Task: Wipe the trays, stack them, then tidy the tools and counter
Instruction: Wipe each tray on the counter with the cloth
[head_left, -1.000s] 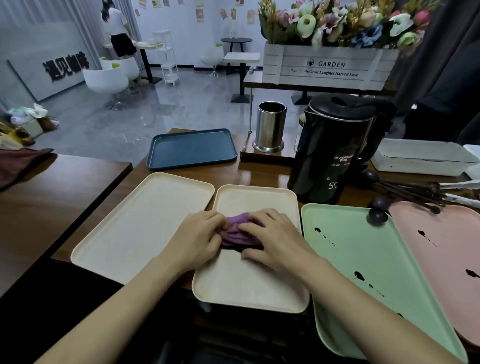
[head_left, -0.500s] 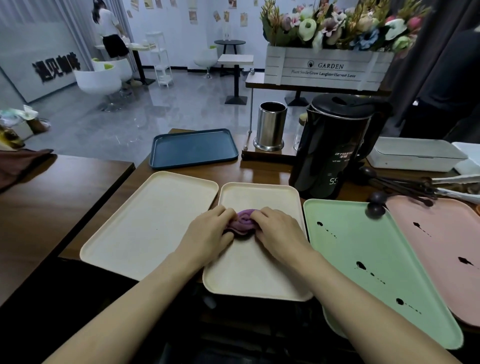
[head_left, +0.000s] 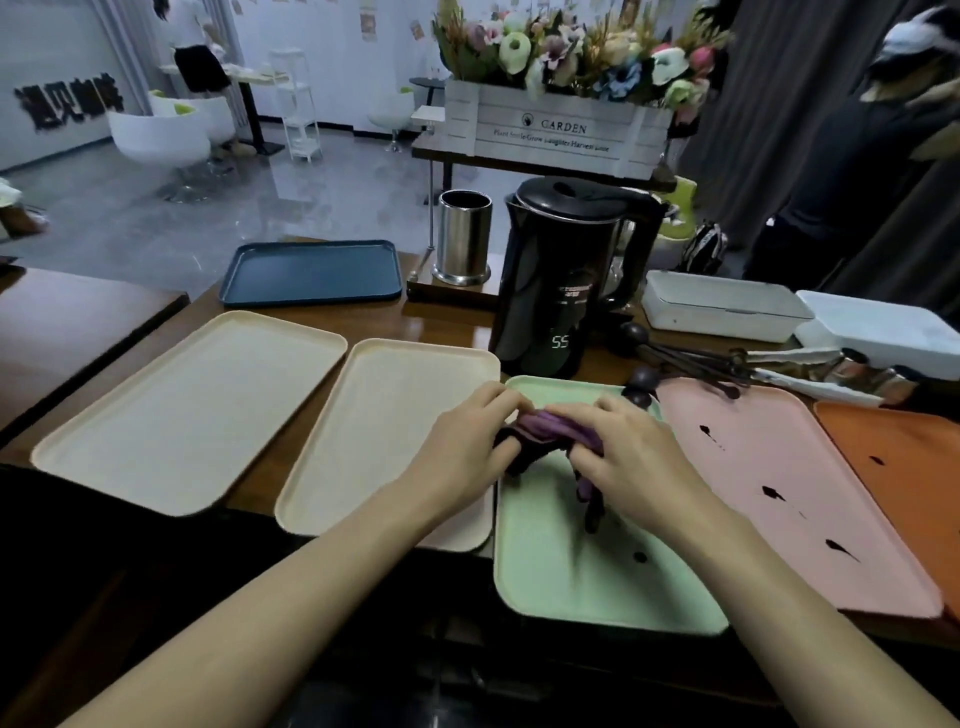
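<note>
Café — serving trays (head_left: 187, 410), kettle (head_left: 558, 275), white chairs (head_left: 156, 140), flower box (head_left: 556, 130)

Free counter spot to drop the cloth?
Bare wood strip between the blue tray and the two cream trays, left of the kettle. Crowded right of the kettle: spoons and white boxes against the pink tray.

trays (head_left: 182, 415) side by side along counter (head_left: 447, 325) front; kettle (head_left: 556, 280) behind them; cup (head_left: 464, 236) left of kettle

kettle (head_left: 561, 280): display reads "55" | flower crate (head_left: 556, 132): "GARDEN", slogan line under it too blurred | wall sign (head_left: 67, 101): characters illegible
</note>
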